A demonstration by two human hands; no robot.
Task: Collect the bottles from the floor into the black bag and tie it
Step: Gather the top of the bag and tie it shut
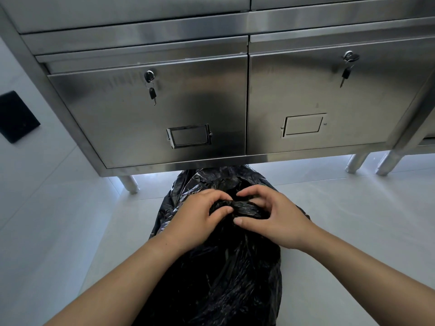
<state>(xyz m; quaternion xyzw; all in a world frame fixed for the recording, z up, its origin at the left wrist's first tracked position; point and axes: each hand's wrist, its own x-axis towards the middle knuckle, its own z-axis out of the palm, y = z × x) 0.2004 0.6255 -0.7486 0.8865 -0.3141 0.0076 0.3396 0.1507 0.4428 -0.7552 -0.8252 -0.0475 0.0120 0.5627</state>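
A full black bag point(219, 274) of crinkled plastic stands on the pale floor directly below me. Its mouth is gathered into a twisted bunch at the top. My left hand point(195, 217) pinches the left end of that bunch between thumb and fingers. On the right end my right hand point(273, 220) grips the same twisted plastic, thumb below and fingers curled over it. No bottles are visible; the bag's contents are hidden.
A stainless steel cabinet point(211, 109) on round legs stands just behind the bag, with two locked doors and keys point(152, 92) hanging in the locks. Loose bag plastic reaches under its lower edge. A black panel point(16, 116) sits on the wall at left. Pale tiled floor point(353, 220) surrounds the bag.
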